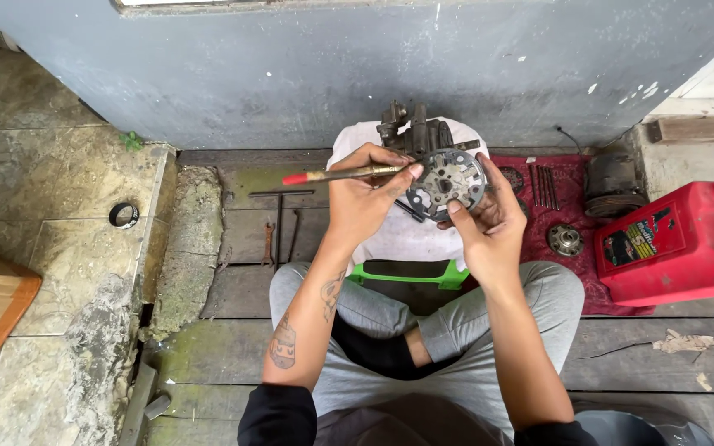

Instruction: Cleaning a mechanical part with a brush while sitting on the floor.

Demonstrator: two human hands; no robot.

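Note:
My right hand [485, 216] holds a round metal disc [448, 180] with several holes, tilted up before me. My left hand [364, 196] grips a thin paintbrush [336, 174] with a red-tipped handle pointing left, its bristle end resting on the disc's left edge. Just behind the disc a greasy metal engine part [411, 130] rests on a white cloth [398, 235] over a green stool [448, 277]. I sit cross-legged on wooden planks.
A red plastic jug [679, 244] stands at the right. A red cloth [568, 206] carries rods, a small round gear [565, 239] and a dark cylinder [613, 186]. A T-handle wrench [279, 216] lies at left, a black ring [123, 215] on the stone. Grey wall behind.

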